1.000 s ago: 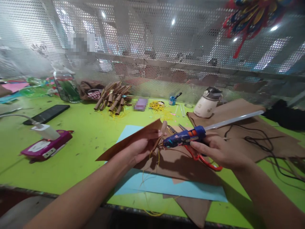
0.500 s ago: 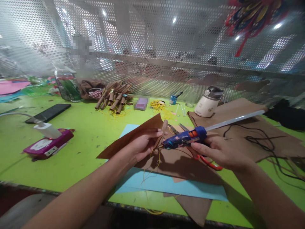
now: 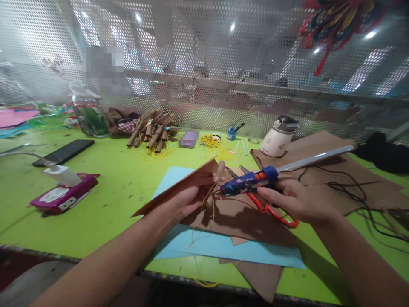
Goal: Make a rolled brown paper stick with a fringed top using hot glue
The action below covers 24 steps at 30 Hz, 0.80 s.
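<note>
Blue glue gun clamped in my right hand, its nozzle just beside the brown paper tube pinched in my left hand. A slipping nozzle could burn my left hand; yellow string dangling beneath that grip could catch glue.

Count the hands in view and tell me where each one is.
2: the left hand, near the middle, holds a brown paper roll; the right hand, to its right, grips a blue glue gun. No others show.
</note>
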### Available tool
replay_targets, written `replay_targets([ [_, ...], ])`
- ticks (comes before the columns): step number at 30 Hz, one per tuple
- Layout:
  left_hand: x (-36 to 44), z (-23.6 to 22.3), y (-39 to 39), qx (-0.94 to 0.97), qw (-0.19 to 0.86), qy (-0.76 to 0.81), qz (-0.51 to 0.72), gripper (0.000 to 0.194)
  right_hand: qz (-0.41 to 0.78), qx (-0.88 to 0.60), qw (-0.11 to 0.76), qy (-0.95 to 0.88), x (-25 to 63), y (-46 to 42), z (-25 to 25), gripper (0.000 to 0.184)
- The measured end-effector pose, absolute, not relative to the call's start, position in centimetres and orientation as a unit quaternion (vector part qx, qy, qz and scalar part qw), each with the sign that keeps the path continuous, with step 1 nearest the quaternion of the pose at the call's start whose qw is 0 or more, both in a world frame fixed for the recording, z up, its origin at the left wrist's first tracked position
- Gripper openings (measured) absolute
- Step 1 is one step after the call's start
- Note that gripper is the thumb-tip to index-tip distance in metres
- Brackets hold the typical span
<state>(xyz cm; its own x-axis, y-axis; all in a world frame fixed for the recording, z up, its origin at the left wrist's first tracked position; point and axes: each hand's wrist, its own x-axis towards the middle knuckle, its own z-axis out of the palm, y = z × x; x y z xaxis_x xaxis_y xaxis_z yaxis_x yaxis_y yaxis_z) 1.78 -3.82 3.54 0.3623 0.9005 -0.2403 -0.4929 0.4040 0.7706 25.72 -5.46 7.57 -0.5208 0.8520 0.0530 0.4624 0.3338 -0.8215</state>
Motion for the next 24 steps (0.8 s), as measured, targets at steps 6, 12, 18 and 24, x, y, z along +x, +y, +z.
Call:
replay_targets([
  [6,1.8,3.6,-4.0,0.316,0.754,0.351,0.456,0.013,0.407,-0.405,0.243,-0.782,25.6,-5.6,7.7,0.042],
  [12,1.6,3.5,-3.9,0.3,0.767,0.345,0.451,0.011,0.429,-0.399,0.267,-0.765,26.3,-5.0,7.0,0.042],
  [18,1.4,3.3,-3.9,0.322,0.784,0.306,0.435,0.007,0.438,-0.404,0.264,-0.759,26.2,-4.3,6.0,0.041],
  [24,1.7,3.4,-3.8,0.328,0.767,0.308,0.457,0.015,0.441,-0.396,0.251,-0.765,25.6,-4.7,6.5,0.045],
])
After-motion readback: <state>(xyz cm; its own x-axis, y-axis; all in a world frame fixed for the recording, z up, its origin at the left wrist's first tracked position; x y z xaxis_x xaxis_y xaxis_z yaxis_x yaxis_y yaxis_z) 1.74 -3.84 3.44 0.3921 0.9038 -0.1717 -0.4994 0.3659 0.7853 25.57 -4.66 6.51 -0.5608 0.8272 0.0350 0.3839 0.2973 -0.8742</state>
